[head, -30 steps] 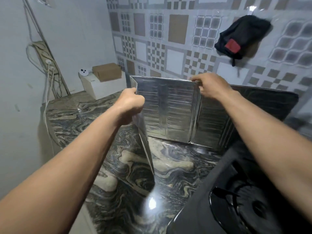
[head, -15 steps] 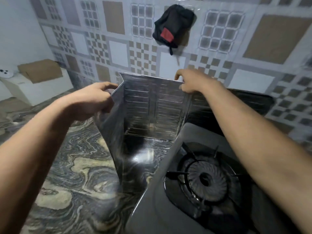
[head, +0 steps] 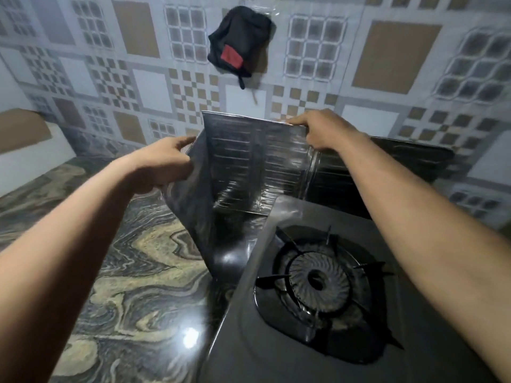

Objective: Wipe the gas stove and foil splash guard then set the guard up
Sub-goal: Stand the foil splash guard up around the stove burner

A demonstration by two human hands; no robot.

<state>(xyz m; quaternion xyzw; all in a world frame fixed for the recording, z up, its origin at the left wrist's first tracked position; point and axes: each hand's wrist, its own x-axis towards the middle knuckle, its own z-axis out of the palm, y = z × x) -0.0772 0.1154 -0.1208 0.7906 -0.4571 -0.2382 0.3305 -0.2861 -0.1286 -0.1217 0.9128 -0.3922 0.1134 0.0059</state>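
The foil splash guard (head: 249, 161) stands upright on the counter, folded into panels around the back left corner of the gas stove (head: 276, 341). My left hand (head: 166, 158) grips the top edge of its left side panel. My right hand (head: 323, 131) pinches the top edge of the back panel near a fold. A further dark panel (head: 387, 167) runs along the wall behind the stove. The stove's burner (head: 318, 283) with its black pan support sits below my right forearm.
The marble-patterned counter (head: 124, 286) stretches left of the stove. A black cloth with a red patch (head: 237, 42) hangs on the tiled wall above the guard. A white box with a brown cardboard piece (head: 22, 134) sits at the far left.
My view has swung right, bringing the stove and burner into sight. The guard's left panel is now angled alongside the stove. Both hands keep hold of its top edge.
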